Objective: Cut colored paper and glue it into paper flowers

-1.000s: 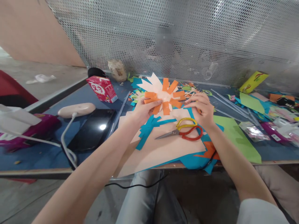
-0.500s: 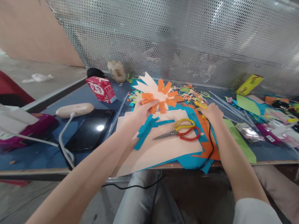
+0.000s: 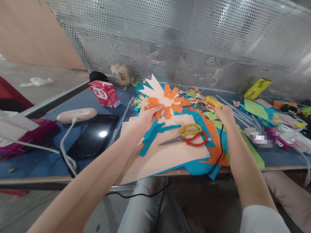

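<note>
My left hand (image 3: 151,115) pinches the near left edge of a pale paper cutout (image 3: 166,102) with orange paper strips (image 3: 174,93) set around it like petals. Pointed pale spikes (image 3: 153,84) stick out at its far side. To the right, my right hand (image 3: 225,115) is closed around a yellow glue gun (image 3: 213,101), whose black cord (image 3: 221,142) runs down over the table edge. Between my arms, scissors (image 3: 178,139) with one yellow and one red handle lie on pale paper sheets (image 3: 167,160), beside folded blue paper strips (image 3: 151,137).
A red box (image 3: 105,94), a black phone or tablet (image 3: 93,136) and a white corded device (image 3: 77,115) lie at left. Paper scraps (image 3: 194,94) are heaped by the perforated metal panel (image 3: 136,38). A yellow box (image 3: 257,88) stands at right. Another person's leg (image 3: 283,187) shows lower right.
My right hand has moved slightly right with the glue gun, which has lifted and turned away from the cutout. My left hand and the cutout have hardly moved.
</note>
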`<state>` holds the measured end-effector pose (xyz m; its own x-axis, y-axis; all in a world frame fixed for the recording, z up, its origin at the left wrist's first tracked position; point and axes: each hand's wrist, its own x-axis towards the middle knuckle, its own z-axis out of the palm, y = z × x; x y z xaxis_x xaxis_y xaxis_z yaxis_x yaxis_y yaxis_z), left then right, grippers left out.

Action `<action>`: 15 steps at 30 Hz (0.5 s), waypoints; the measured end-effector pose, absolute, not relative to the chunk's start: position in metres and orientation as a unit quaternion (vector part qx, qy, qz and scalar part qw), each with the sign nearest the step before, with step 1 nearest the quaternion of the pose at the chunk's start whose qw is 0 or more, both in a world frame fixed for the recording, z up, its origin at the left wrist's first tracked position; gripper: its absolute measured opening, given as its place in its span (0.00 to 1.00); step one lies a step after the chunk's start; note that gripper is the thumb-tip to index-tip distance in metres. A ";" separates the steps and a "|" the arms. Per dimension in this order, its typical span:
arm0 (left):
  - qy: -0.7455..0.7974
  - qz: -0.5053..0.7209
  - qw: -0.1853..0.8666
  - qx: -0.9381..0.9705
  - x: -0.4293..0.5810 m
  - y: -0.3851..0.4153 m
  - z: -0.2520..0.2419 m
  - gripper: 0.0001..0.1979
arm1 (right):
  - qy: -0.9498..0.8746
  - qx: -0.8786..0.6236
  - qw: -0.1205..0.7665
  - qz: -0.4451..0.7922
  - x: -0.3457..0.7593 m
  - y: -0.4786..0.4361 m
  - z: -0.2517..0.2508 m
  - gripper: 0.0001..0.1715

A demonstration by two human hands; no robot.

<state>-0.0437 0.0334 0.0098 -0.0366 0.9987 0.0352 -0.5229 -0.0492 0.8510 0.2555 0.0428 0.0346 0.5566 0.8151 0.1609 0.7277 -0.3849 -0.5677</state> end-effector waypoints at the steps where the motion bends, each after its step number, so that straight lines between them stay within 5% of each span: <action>1: 0.341 0.631 0.601 0.353 -0.044 0.034 0.009 0.12 | -0.460 -0.817 0.338 0.077 0.255 0.042 0.038 0.11; 7: 0.339 0.633 0.604 0.346 -0.043 0.035 0.009 0.11 | -0.388 -0.739 0.514 0.197 0.251 0.046 0.043 0.07; 15: 0.356 0.623 0.603 0.349 -0.043 0.034 0.010 0.11 | -0.465 -0.690 0.535 0.146 0.256 0.053 0.032 0.15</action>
